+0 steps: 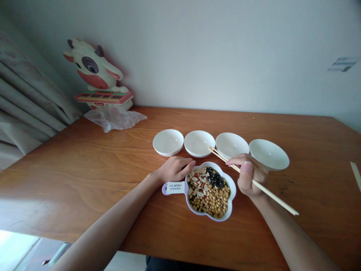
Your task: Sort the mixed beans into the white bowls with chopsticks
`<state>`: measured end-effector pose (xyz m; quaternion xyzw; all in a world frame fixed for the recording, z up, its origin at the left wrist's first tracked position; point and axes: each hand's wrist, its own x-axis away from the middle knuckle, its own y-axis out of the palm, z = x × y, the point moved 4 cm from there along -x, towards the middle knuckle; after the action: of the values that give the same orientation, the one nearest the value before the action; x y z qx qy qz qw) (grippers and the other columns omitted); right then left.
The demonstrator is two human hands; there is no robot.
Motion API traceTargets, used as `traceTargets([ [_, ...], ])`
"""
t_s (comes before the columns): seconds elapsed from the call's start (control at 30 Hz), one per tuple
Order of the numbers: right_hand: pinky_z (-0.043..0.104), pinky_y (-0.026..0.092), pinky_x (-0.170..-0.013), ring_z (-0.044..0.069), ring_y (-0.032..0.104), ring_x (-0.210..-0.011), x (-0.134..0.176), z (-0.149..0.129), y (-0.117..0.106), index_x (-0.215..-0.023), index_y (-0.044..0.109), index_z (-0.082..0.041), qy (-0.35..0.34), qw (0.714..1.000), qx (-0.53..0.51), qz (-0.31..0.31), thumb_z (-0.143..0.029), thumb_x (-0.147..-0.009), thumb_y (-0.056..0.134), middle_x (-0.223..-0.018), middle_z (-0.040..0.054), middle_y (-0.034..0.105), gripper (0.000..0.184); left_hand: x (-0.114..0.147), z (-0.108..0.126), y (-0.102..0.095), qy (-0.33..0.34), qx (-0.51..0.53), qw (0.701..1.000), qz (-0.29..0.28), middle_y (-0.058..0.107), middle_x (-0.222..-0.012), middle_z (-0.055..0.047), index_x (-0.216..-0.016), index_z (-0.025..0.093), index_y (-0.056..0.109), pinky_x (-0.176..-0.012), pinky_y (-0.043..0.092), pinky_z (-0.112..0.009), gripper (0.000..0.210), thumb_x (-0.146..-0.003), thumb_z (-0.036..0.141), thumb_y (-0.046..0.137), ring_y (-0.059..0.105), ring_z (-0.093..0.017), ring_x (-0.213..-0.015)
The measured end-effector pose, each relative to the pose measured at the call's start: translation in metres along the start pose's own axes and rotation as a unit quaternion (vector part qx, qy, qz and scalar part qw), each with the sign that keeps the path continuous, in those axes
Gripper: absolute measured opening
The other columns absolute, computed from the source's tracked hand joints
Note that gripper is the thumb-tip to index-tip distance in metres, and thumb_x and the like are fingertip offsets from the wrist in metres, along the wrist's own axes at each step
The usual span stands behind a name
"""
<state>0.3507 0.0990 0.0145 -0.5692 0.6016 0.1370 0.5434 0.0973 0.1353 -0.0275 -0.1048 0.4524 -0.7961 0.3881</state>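
In the head view, my right hand [254, 175] grips a pair of wooden chopsticks [275, 197], their tips close together near the right rim of the second white bowl [199, 146]. Whether anything is pinched between the tips is too small to tell. My left hand [175, 168] is closed at the upper left rim of a flower-shaped bowl [231, 203] with a labelled lilac handle [166, 189], its thumb over the rim. Yellow beans [216, 201], peanuts [199, 184] and black seeds [216, 177] fill this bowl. Part of the third white bowl [231, 144] lies behind my right hand.
The row of white bowls also has a leftmost bowl [168, 142] and a rightmost bowl [269, 153]. A cow-shaped toy keyboard [104, 98] stands at the back left behind a crumpled plastic bag [117, 119]. A pale stick [355, 175] shows at the right edge.
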Motion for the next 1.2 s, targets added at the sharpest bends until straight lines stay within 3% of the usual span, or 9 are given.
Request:
traceTargets([
  [0.47, 0.038, 0.053, -0.069, 0.022, 0.069, -0.076, 0.001, 0.002, 0.003, -0.097, 0.072, -0.022, 0.017, 1.000, 0.006, -0.018, -0.020, -0.105, 0.036, -0.086, 0.0091, 0.075, 0.036, 0.000, 0.002, -0.001, -0.001, 0.012, 1.000, 0.004, 0.057, -0.069, 0.000, -0.075, 0.018, 0.047, -0.064, 0.036, -0.028, 0.045, -0.111, 0.040, 0.031, 0.050, -0.012, -0.062],
  [0.77, 0.037, 0.053, -0.065, 0.021, 0.068, -0.073, 0.003, 0.007, 0.002, -0.094, 0.073, -0.022, 0.097, 0.995, -0.018, 0.004, -0.029, -0.109, 0.031, -0.082, 0.0094, 0.073, 0.045, 0.000, 0.001, -0.001, 0.000, 0.016, 1.000, 0.004, 0.057, -0.069, 0.000, -0.075, 0.019, 0.048, -0.063, 0.037, -0.026, 0.045, -0.111, 0.041, 0.031, 0.048, -0.012, -0.062],
  [1.0, 0.037, 0.052, -0.068, 0.023, 0.071, -0.076, -0.001, 0.007, -0.008, -0.096, 0.073, -0.021, -0.038, 0.997, 0.059, -0.012, -0.017, -0.102, 0.041, -0.084, 0.0094, 0.077, 0.033, 0.000, 0.001, -0.001, -0.002, 0.010, 1.000, 0.000, 0.056, -0.069, 0.000, -0.076, 0.018, 0.047, -0.064, 0.036, -0.027, 0.045, -0.111, 0.040, 0.030, 0.046, -0.011, -0.062],
  [1.2, 0.037, 0.054, -0.070, 0.023, 0.072, -0.079, 0.001, 0.009, -0.004, -0.097, 0.071, -0.021, -0.034, 0.998, 0.044, -0.024, -0.016, -0.102, 0.040, -0.086, 0.0096, 0.077, 0.032, 0.000, 0.001, -0.001, 0.000, 0.014, 1.000, 0.003, 0.056, -0.069, 0.000, -0.076, 0.018, 0.049, -0.063, 0.036, -0.027, 0.045, -0.111, 0.040, 0.031, 0.046, -0.012, -0.062],
])
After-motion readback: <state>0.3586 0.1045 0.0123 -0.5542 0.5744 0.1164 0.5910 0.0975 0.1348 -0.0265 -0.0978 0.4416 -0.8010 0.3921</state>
